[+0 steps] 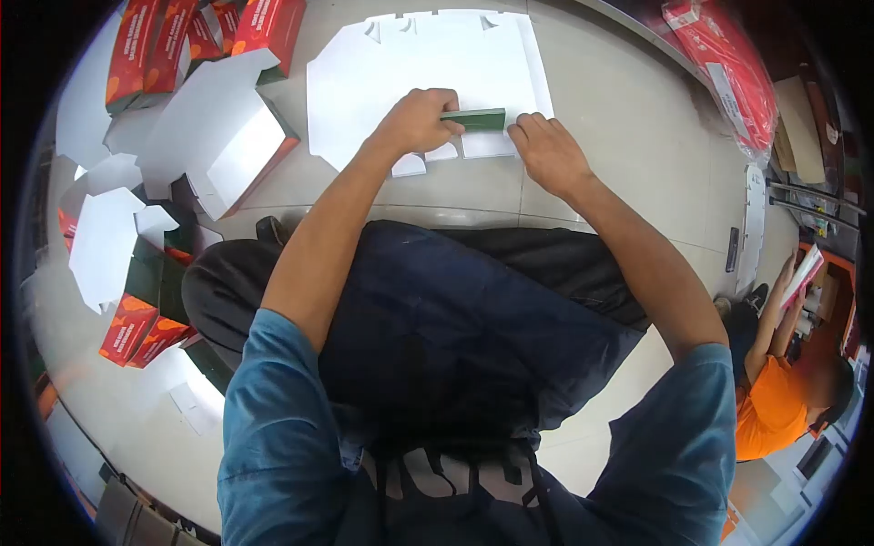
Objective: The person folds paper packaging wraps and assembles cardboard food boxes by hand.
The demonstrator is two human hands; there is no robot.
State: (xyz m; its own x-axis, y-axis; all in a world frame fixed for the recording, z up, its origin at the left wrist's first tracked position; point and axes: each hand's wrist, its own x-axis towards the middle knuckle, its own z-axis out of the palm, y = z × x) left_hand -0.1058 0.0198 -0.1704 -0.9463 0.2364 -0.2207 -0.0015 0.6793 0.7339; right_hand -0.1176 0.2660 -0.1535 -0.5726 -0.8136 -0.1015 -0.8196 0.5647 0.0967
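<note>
A flat white carton blank point(419, 64) with cut slots and tabs lies on the tiled floor in front of my crossed legs. Its near edge has a flap point(478, 119) folded up, showing a green outer side. My left hand point(421, 121) is closed around the left end of this flap, thumb and fingers on either side. At the flap's right end, my right hand point(549, 153) has its fingers curled and pinched on the carton's edge. The fingertips of both hands are partly hidden.
Partly folded red, green and white cartons point(214, 136) stand and lie to the left, with red printed boxes point(264, 32) behind them. A red plastic-wrapped pack point(728, 73) lies at the upper right. A person in an orange shirt point(769, 409) sits at the right, holding a flat item.
</note>
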